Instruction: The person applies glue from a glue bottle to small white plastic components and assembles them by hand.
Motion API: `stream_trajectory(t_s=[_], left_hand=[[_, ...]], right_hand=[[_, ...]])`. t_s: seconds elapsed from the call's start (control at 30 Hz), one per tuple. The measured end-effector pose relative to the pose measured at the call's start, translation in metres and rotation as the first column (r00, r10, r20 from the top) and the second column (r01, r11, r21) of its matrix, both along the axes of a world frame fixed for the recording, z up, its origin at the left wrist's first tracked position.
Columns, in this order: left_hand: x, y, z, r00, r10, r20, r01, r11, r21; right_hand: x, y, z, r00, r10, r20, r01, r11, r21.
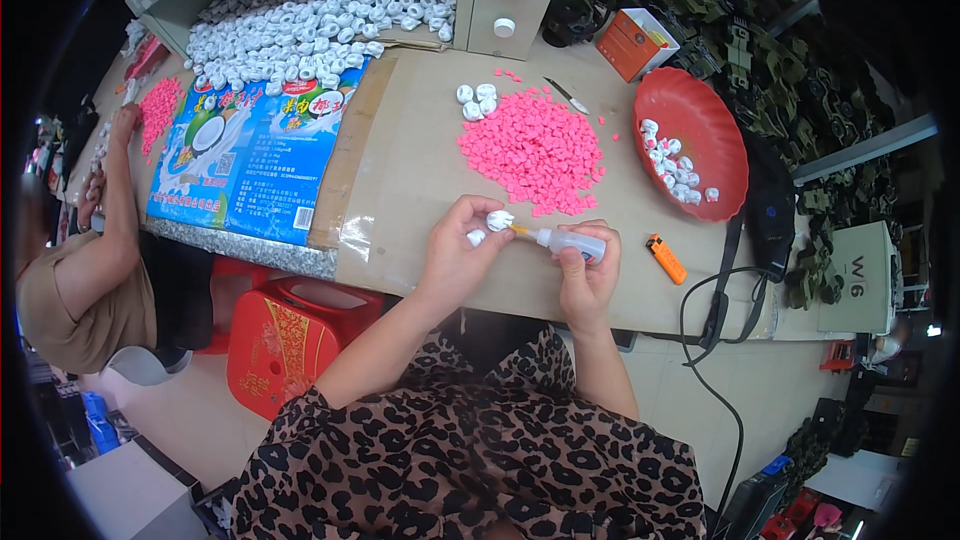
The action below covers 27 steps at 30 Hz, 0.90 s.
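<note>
My left hand [452,258] pinches a small rounded white piece [499,221] between thumb and fingertips. A second white piece [476,237] shows at the same hand, lower down near the palm. In my right hand [588,285] is a clear squeeze bottle [580,244], tipped sideways, its thin yellowish nozzle touching or almost touching the pinched piece. Just beyond both hands lies a heap of small pink pieces [530,150]. Several white pieces [476,102] sit together at the heap's far left edge.
A red scalloped bowl [665,90] holds white pieces, some with pink on them. A slim knife [567,95] and a small orange tool [666,259] lie on the table. White pieces [300,40] fill a back bin. A person [95,250] works at left, beside a red stool [265,350].
</note>
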State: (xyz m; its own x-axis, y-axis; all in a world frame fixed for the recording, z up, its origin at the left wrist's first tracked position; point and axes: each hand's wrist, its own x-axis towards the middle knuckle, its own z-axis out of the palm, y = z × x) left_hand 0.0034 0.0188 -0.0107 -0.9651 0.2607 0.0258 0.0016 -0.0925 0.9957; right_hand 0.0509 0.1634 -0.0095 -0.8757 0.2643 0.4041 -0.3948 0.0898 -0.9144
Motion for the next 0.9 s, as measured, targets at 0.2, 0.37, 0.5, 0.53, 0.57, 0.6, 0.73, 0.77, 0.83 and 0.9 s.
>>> stream_trajectory(t_s=[0.2,0.37,0.5,0.53,0.57,0.6,0.73,0.77,0.83,0.9], left_hand=[[-0.0003,0.0008,-0.0012,1.0,0.002,-0.002,-0.002,1.0,-0.008],[0.0004,0.0006,0.0012,1.0,0.003,0.018,-0.003,1.0,0.004],[0.0004,0.0007,-0.0002,1.0,0.013,0.008,-0.012,1.0,-0.009],[0.0004,0.0012,-0.0002,1.0,0.021,-0.01,-0.021,1.0,-0.013],[0.0004,0.0015,-0.0001,1.0,0.02,-0.01,-0.02,1.0,-0.013],[0.0005,0.0018,-0.0001,1.0,0.027,-0.006,-0.027,1.0,-0.005],[0.0007,0.0015,0.0026,1.0,0.028,0.011,-0.028,1.0,0.005],[0.0006,0.0015,0.0024,1.0,0.028,0.012,-0.028,1.0,0.005],[0.0003,0.0008,0.0012,0.999,0.033,0.012,-0.033,0.999,0.006],[0.0004,0.0003,0.0014,0.999,0.035,0.024,-0.036,0.999,0.012]], right_hand=[[-0.0005,-0.0015,0.0009,1.0,-0.013,0.0,0.013,1.0,0.002],[-0.0006,-0.0028,-0.0001,0.999,-0.025,-0.027,0.025,0.999,0.032],[0.0003,-0.0035,-0.0011,0.998,-0.045,-0.051,0.048,0.996,0.074],[0.0006,-0.003,-0.0017,0.997,-0.051,-0.056,0.056,0.993,0.101],[0.0006,-0.0032,-0.0016,0.997,-0.052,-0.055,0.057,0.993,0.101],[0.0004,-0.0038,-0.0013,0.996,-0.061,-0.071,0.069,0.991,0.117],[0.0008,-0.0045,-0.0006,0.991,-0.094,-0.096,0.108,0.981,0.16],[0.0012,-0.0049,0.001,0.991,-0.094,-0.096,0.109,0.981,0.16],[0.0014,-0.0065,0.0044,0.992,-0.1,-0.083,0.113,0.98,0.166],[0.0006,-0.0068,0.0039,0.991,-0.101,-0.083,0.113,0.981,0.156]])
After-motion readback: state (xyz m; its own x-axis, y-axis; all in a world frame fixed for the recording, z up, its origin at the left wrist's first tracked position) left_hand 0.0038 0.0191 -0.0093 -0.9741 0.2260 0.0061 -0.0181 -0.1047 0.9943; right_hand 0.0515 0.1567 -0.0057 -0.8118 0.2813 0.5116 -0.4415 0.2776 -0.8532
